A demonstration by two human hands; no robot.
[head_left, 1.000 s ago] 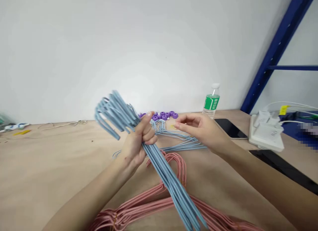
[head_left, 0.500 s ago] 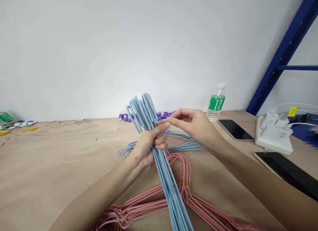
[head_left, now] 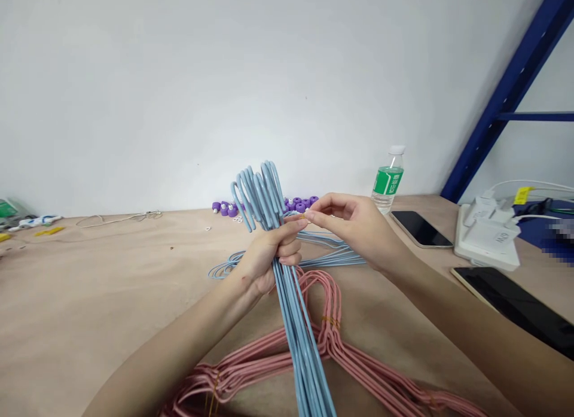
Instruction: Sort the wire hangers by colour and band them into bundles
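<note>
My left hand (head_left: 284,243) is wrapped round a bundle of light blue wire hangers (head_left: 301,339), just under their curved hooks, which point up. My right hand (head_left: 352,222) is beside it, thumb and forefinger pinched on a thin yellowish strand (head_left: 302,216) that reaches toward my left thumb; most of the strand is hidden. Beneath the held bundle lies a stack of pink wire hangers (head_left: 332,321), bound with yellowish ties at the neck and arms. More light blue hangers (head_left: 334,258) lie on the table behind my hands.
Purple spools (head_left: 298,204) line the wall. At the right stand a water bottle (head_left: 388,180) and a white power strip with chargers (head_left: 487,240), with two phones (head_left: 421,228) nearby. A cord (head_left: 119,218) and small yellow pieces (head_left: 49,231) lie at the left.
The view has shifted slightly. Both hands keep nearly the same hold, and the lower part of the blue bundle has swung a little to the left.
</note>
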